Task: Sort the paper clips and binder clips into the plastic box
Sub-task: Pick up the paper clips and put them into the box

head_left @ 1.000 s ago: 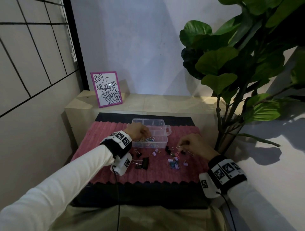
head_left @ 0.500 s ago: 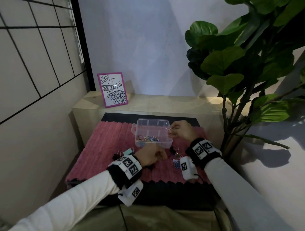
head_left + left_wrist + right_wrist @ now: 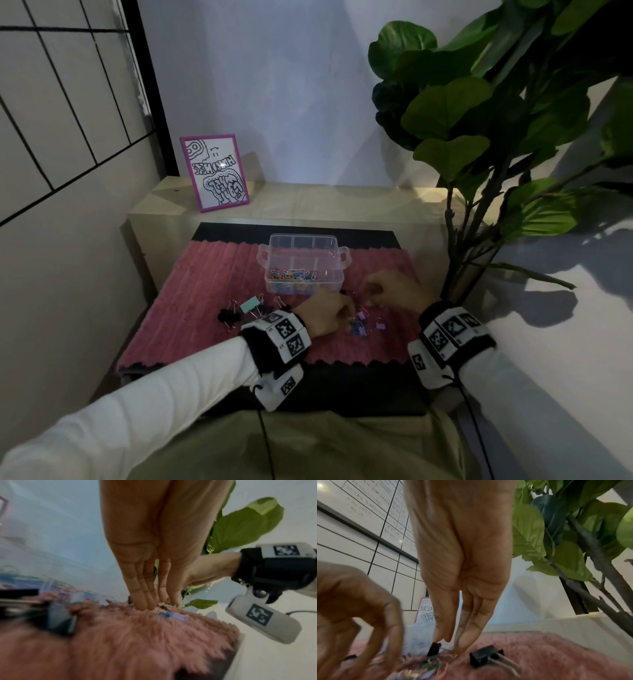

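Fluffy pink mat (image 3: pixel 212 298) beside leafy plant (image 3: pixel 479 113), tiled wall (image 3: pixel 61 102).

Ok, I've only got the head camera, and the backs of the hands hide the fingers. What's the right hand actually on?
Observer: In the right wrist view, the right hand has its fingertips on top of an upright black binder clip. I can't tell whether it is pinched.
Operator: Anything next to it?
Observer: A second black binder clip lies on the pink mat beside those fingertips, silver handles sticking out.
Operator: And the left hand?
Observer: In the left wrist view, the left hand has straight fingers, tips pressed into the mat's pile near a lilac clip.
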Motion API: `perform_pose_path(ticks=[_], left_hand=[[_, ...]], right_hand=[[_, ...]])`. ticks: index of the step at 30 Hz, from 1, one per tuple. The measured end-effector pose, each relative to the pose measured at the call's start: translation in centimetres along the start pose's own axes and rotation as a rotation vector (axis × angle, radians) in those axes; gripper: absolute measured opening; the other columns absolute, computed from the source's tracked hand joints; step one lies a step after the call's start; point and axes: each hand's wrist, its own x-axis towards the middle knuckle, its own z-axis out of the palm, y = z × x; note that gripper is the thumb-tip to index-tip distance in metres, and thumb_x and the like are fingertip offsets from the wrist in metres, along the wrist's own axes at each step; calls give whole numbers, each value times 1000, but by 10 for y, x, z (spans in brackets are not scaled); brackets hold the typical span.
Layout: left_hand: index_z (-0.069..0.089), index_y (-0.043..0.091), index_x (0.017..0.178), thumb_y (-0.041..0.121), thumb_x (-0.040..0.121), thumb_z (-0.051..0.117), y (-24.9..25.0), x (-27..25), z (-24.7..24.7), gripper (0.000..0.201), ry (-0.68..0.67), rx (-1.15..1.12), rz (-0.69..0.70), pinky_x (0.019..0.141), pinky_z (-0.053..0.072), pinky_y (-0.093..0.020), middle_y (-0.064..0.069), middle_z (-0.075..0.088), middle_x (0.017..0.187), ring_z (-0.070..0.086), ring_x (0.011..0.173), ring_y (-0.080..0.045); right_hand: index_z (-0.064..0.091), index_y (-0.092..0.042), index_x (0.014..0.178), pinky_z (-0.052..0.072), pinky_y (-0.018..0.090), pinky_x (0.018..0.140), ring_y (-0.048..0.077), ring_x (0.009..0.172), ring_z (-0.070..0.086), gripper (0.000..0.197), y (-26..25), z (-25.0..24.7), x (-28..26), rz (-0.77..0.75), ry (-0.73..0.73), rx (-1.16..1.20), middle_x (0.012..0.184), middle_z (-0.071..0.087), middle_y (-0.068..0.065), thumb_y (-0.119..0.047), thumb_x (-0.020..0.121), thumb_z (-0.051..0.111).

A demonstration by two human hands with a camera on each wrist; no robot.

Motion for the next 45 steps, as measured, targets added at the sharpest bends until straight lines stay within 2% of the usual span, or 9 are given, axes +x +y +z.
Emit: perform_pose_path(ticks=[5,9,12,14,23,27,30,34,45], left_hand=[[43,3,127,22,74,71,10,17,19,62,-98,164,-53,101,40,-44,-21,44,130,46,118,-36],[56,3,109,15,74,70,8,21,12,40,-72,147,-23,94,45,-44,-19,56,119,53,108,-34],[62,3,99,6,78,60,7,18,6,22,-53,166,29,86,47,-39,-18,61,109,57,102,-31],[65,5,97,1,79,54,5,17,4,21,-18,149,60,85,49,-37,-17,64,107,60,98,-30],[58,12,115,0,87,48,12,21,12,33,-132,212,226,87,44,-34,-16,45,126,52,108,-32],[60,4,110,4,88,47,16,25,8,25,-175,243,241,83,43,-32,-3,54,107,55,105,-33],[64,3,105,-1,84,51,13,27,4,25,-189,259,271,83,48,-36,-17,54,115,57,100,-33],[68,3,99,0,82,54,8,27,-6,22,-121,127,298,91,47,-36,-19,58,119,57,104,-29],[63,-4,92,-6,86,52,-21,14,-43,13,-13,-844,-93,68,58,-16,-13,66,86,69,67,-7]], right_hand=[[62,5,98,42,30,78,31,97,61,20,-7,22,3,-25,-27,-52,103,66,20,-1,83,51],[64,4,92,46,35,79,29,91,62,17,-6,23,3,-7,-59,-35,97,67,20,-3,82,52],[57,-10,72,48,24,56,21,65,60,16,0,18,2,57,-28,79,69,61,6,3,81,57],[58,-10,76,48,13,47,12,57,59,14,10,18,-2,92,28,186,64,59,0,3,81,60],[60,-16,72,47,20,52,14,63,60,17,29,14,-15,148,201,481,70,63,2,-1,77,67],[60,-16,71,48,20,51,11,60,59,18,31,17,-19,158,206,516,69,64,2,-1,77,67],[61,-15,73,47,18,50,10,60,58,15,30,17,-22,170,232,577,68,64,-1,-3,78,67],[61,-15,73,49,20,55,12,64,60,14,32,12,-25,165,279,715,71,66,2,-3,78,68],[60,-4,78,54,18,52,8,52,63,7,17,28,-23,163,209,920,72,63,11,2,81,63]])
